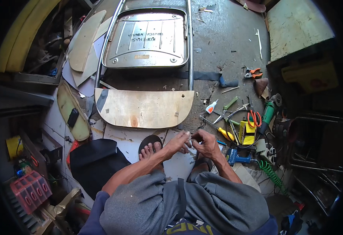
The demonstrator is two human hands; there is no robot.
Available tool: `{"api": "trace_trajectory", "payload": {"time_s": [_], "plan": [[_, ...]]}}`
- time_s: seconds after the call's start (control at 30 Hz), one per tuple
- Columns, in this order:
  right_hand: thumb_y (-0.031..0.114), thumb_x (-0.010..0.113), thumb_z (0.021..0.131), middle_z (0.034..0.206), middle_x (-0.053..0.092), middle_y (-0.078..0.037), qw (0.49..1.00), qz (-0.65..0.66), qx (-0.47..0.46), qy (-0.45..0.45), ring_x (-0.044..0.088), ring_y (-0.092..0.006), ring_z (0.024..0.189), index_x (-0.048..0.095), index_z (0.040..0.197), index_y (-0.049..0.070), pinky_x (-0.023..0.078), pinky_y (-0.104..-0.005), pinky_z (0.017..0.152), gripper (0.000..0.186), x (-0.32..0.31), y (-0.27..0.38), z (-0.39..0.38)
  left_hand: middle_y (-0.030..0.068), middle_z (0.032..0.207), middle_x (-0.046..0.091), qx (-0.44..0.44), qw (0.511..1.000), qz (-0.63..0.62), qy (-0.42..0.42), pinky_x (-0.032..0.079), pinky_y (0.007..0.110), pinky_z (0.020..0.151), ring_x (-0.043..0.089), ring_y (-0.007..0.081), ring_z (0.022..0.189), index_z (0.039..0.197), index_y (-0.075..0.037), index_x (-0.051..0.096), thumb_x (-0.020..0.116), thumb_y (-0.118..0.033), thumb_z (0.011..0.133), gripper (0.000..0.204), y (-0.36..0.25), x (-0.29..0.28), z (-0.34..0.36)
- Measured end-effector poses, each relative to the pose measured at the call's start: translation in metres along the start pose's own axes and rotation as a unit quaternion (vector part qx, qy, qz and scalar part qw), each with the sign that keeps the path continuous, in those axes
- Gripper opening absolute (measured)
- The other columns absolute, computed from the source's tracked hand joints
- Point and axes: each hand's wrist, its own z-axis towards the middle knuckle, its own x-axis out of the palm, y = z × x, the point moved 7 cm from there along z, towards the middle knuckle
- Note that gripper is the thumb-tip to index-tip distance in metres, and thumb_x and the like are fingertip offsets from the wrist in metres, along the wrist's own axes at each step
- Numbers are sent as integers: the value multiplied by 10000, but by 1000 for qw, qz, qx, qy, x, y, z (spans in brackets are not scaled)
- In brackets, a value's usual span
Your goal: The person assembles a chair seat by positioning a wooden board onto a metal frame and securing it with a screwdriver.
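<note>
My left hand [176, 144] and my right hand [205, 144] are raised close together above my lap, fingers pinched around something small and pale that I cannot make out. Just beyond them lies a curved plywood panel [144, 107] with small holes, at the lower end of a metal chair frame [191, 76]. The frame's metal seat pan [144, 39] has printed lettering and faces up. A small white glue bottle [211, 106] and a yellow-handled screwdriver [226, 134] lie beyond my right hand.
At right are orange pliers [253, 73], a green grinder [270, 109], a yellow box [247, 134] and a blue air tool [238, 156] with coiled hose. Left are stacked board pieces [83, 49], a foam pad [75, 129], black sheet material [97, 160] and a red organizer [26, 192].
</note>
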Motion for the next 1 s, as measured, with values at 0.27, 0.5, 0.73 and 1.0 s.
{"api": "trace_trajectory", "payload": {"time_s": [0.27,0.5,0.73,1.0], "plan": [[26,724,806,822,632,-141,996,-67,-56,16,675,-291,750,622,883,17,526,-370,660,129,4,7,0,-1,682,467,-64,993,-93,24,526,378,550,465,128,498,858,-83,523,474,-393,1053,371,29,-1,14],[103,688,933,814,684,-83,995,11,93,-38,677,-152,721,651,953,-8,545,-305,677,119,-6,-11,1,91,603,548,99,923,339,-152,531,423,623,550,281,500,909,-24,615,569,-384,1012,378,-7,-32,-18],[273,508,1079,1244,636,-172,854,458,236,-76,657,-284,1138,523,1200,21,547,-428,965,280,24,-63,41,231,1280,571,414,614,604,-295,406,510,1065,546,394,1239,1319,-24,540,731,-256,847,560,-53,-49,-71],[263,500,1072,1209,655,-122,762,609,190,-110,658,-291,1112,535,1169,80,504,-487,1008,210,41,-52,84,329,1531,396,381,533,693,-302,269,568,1216,386,487,1437,1503,29,399,627,-122,801,753,-71,-76,-36]]}}
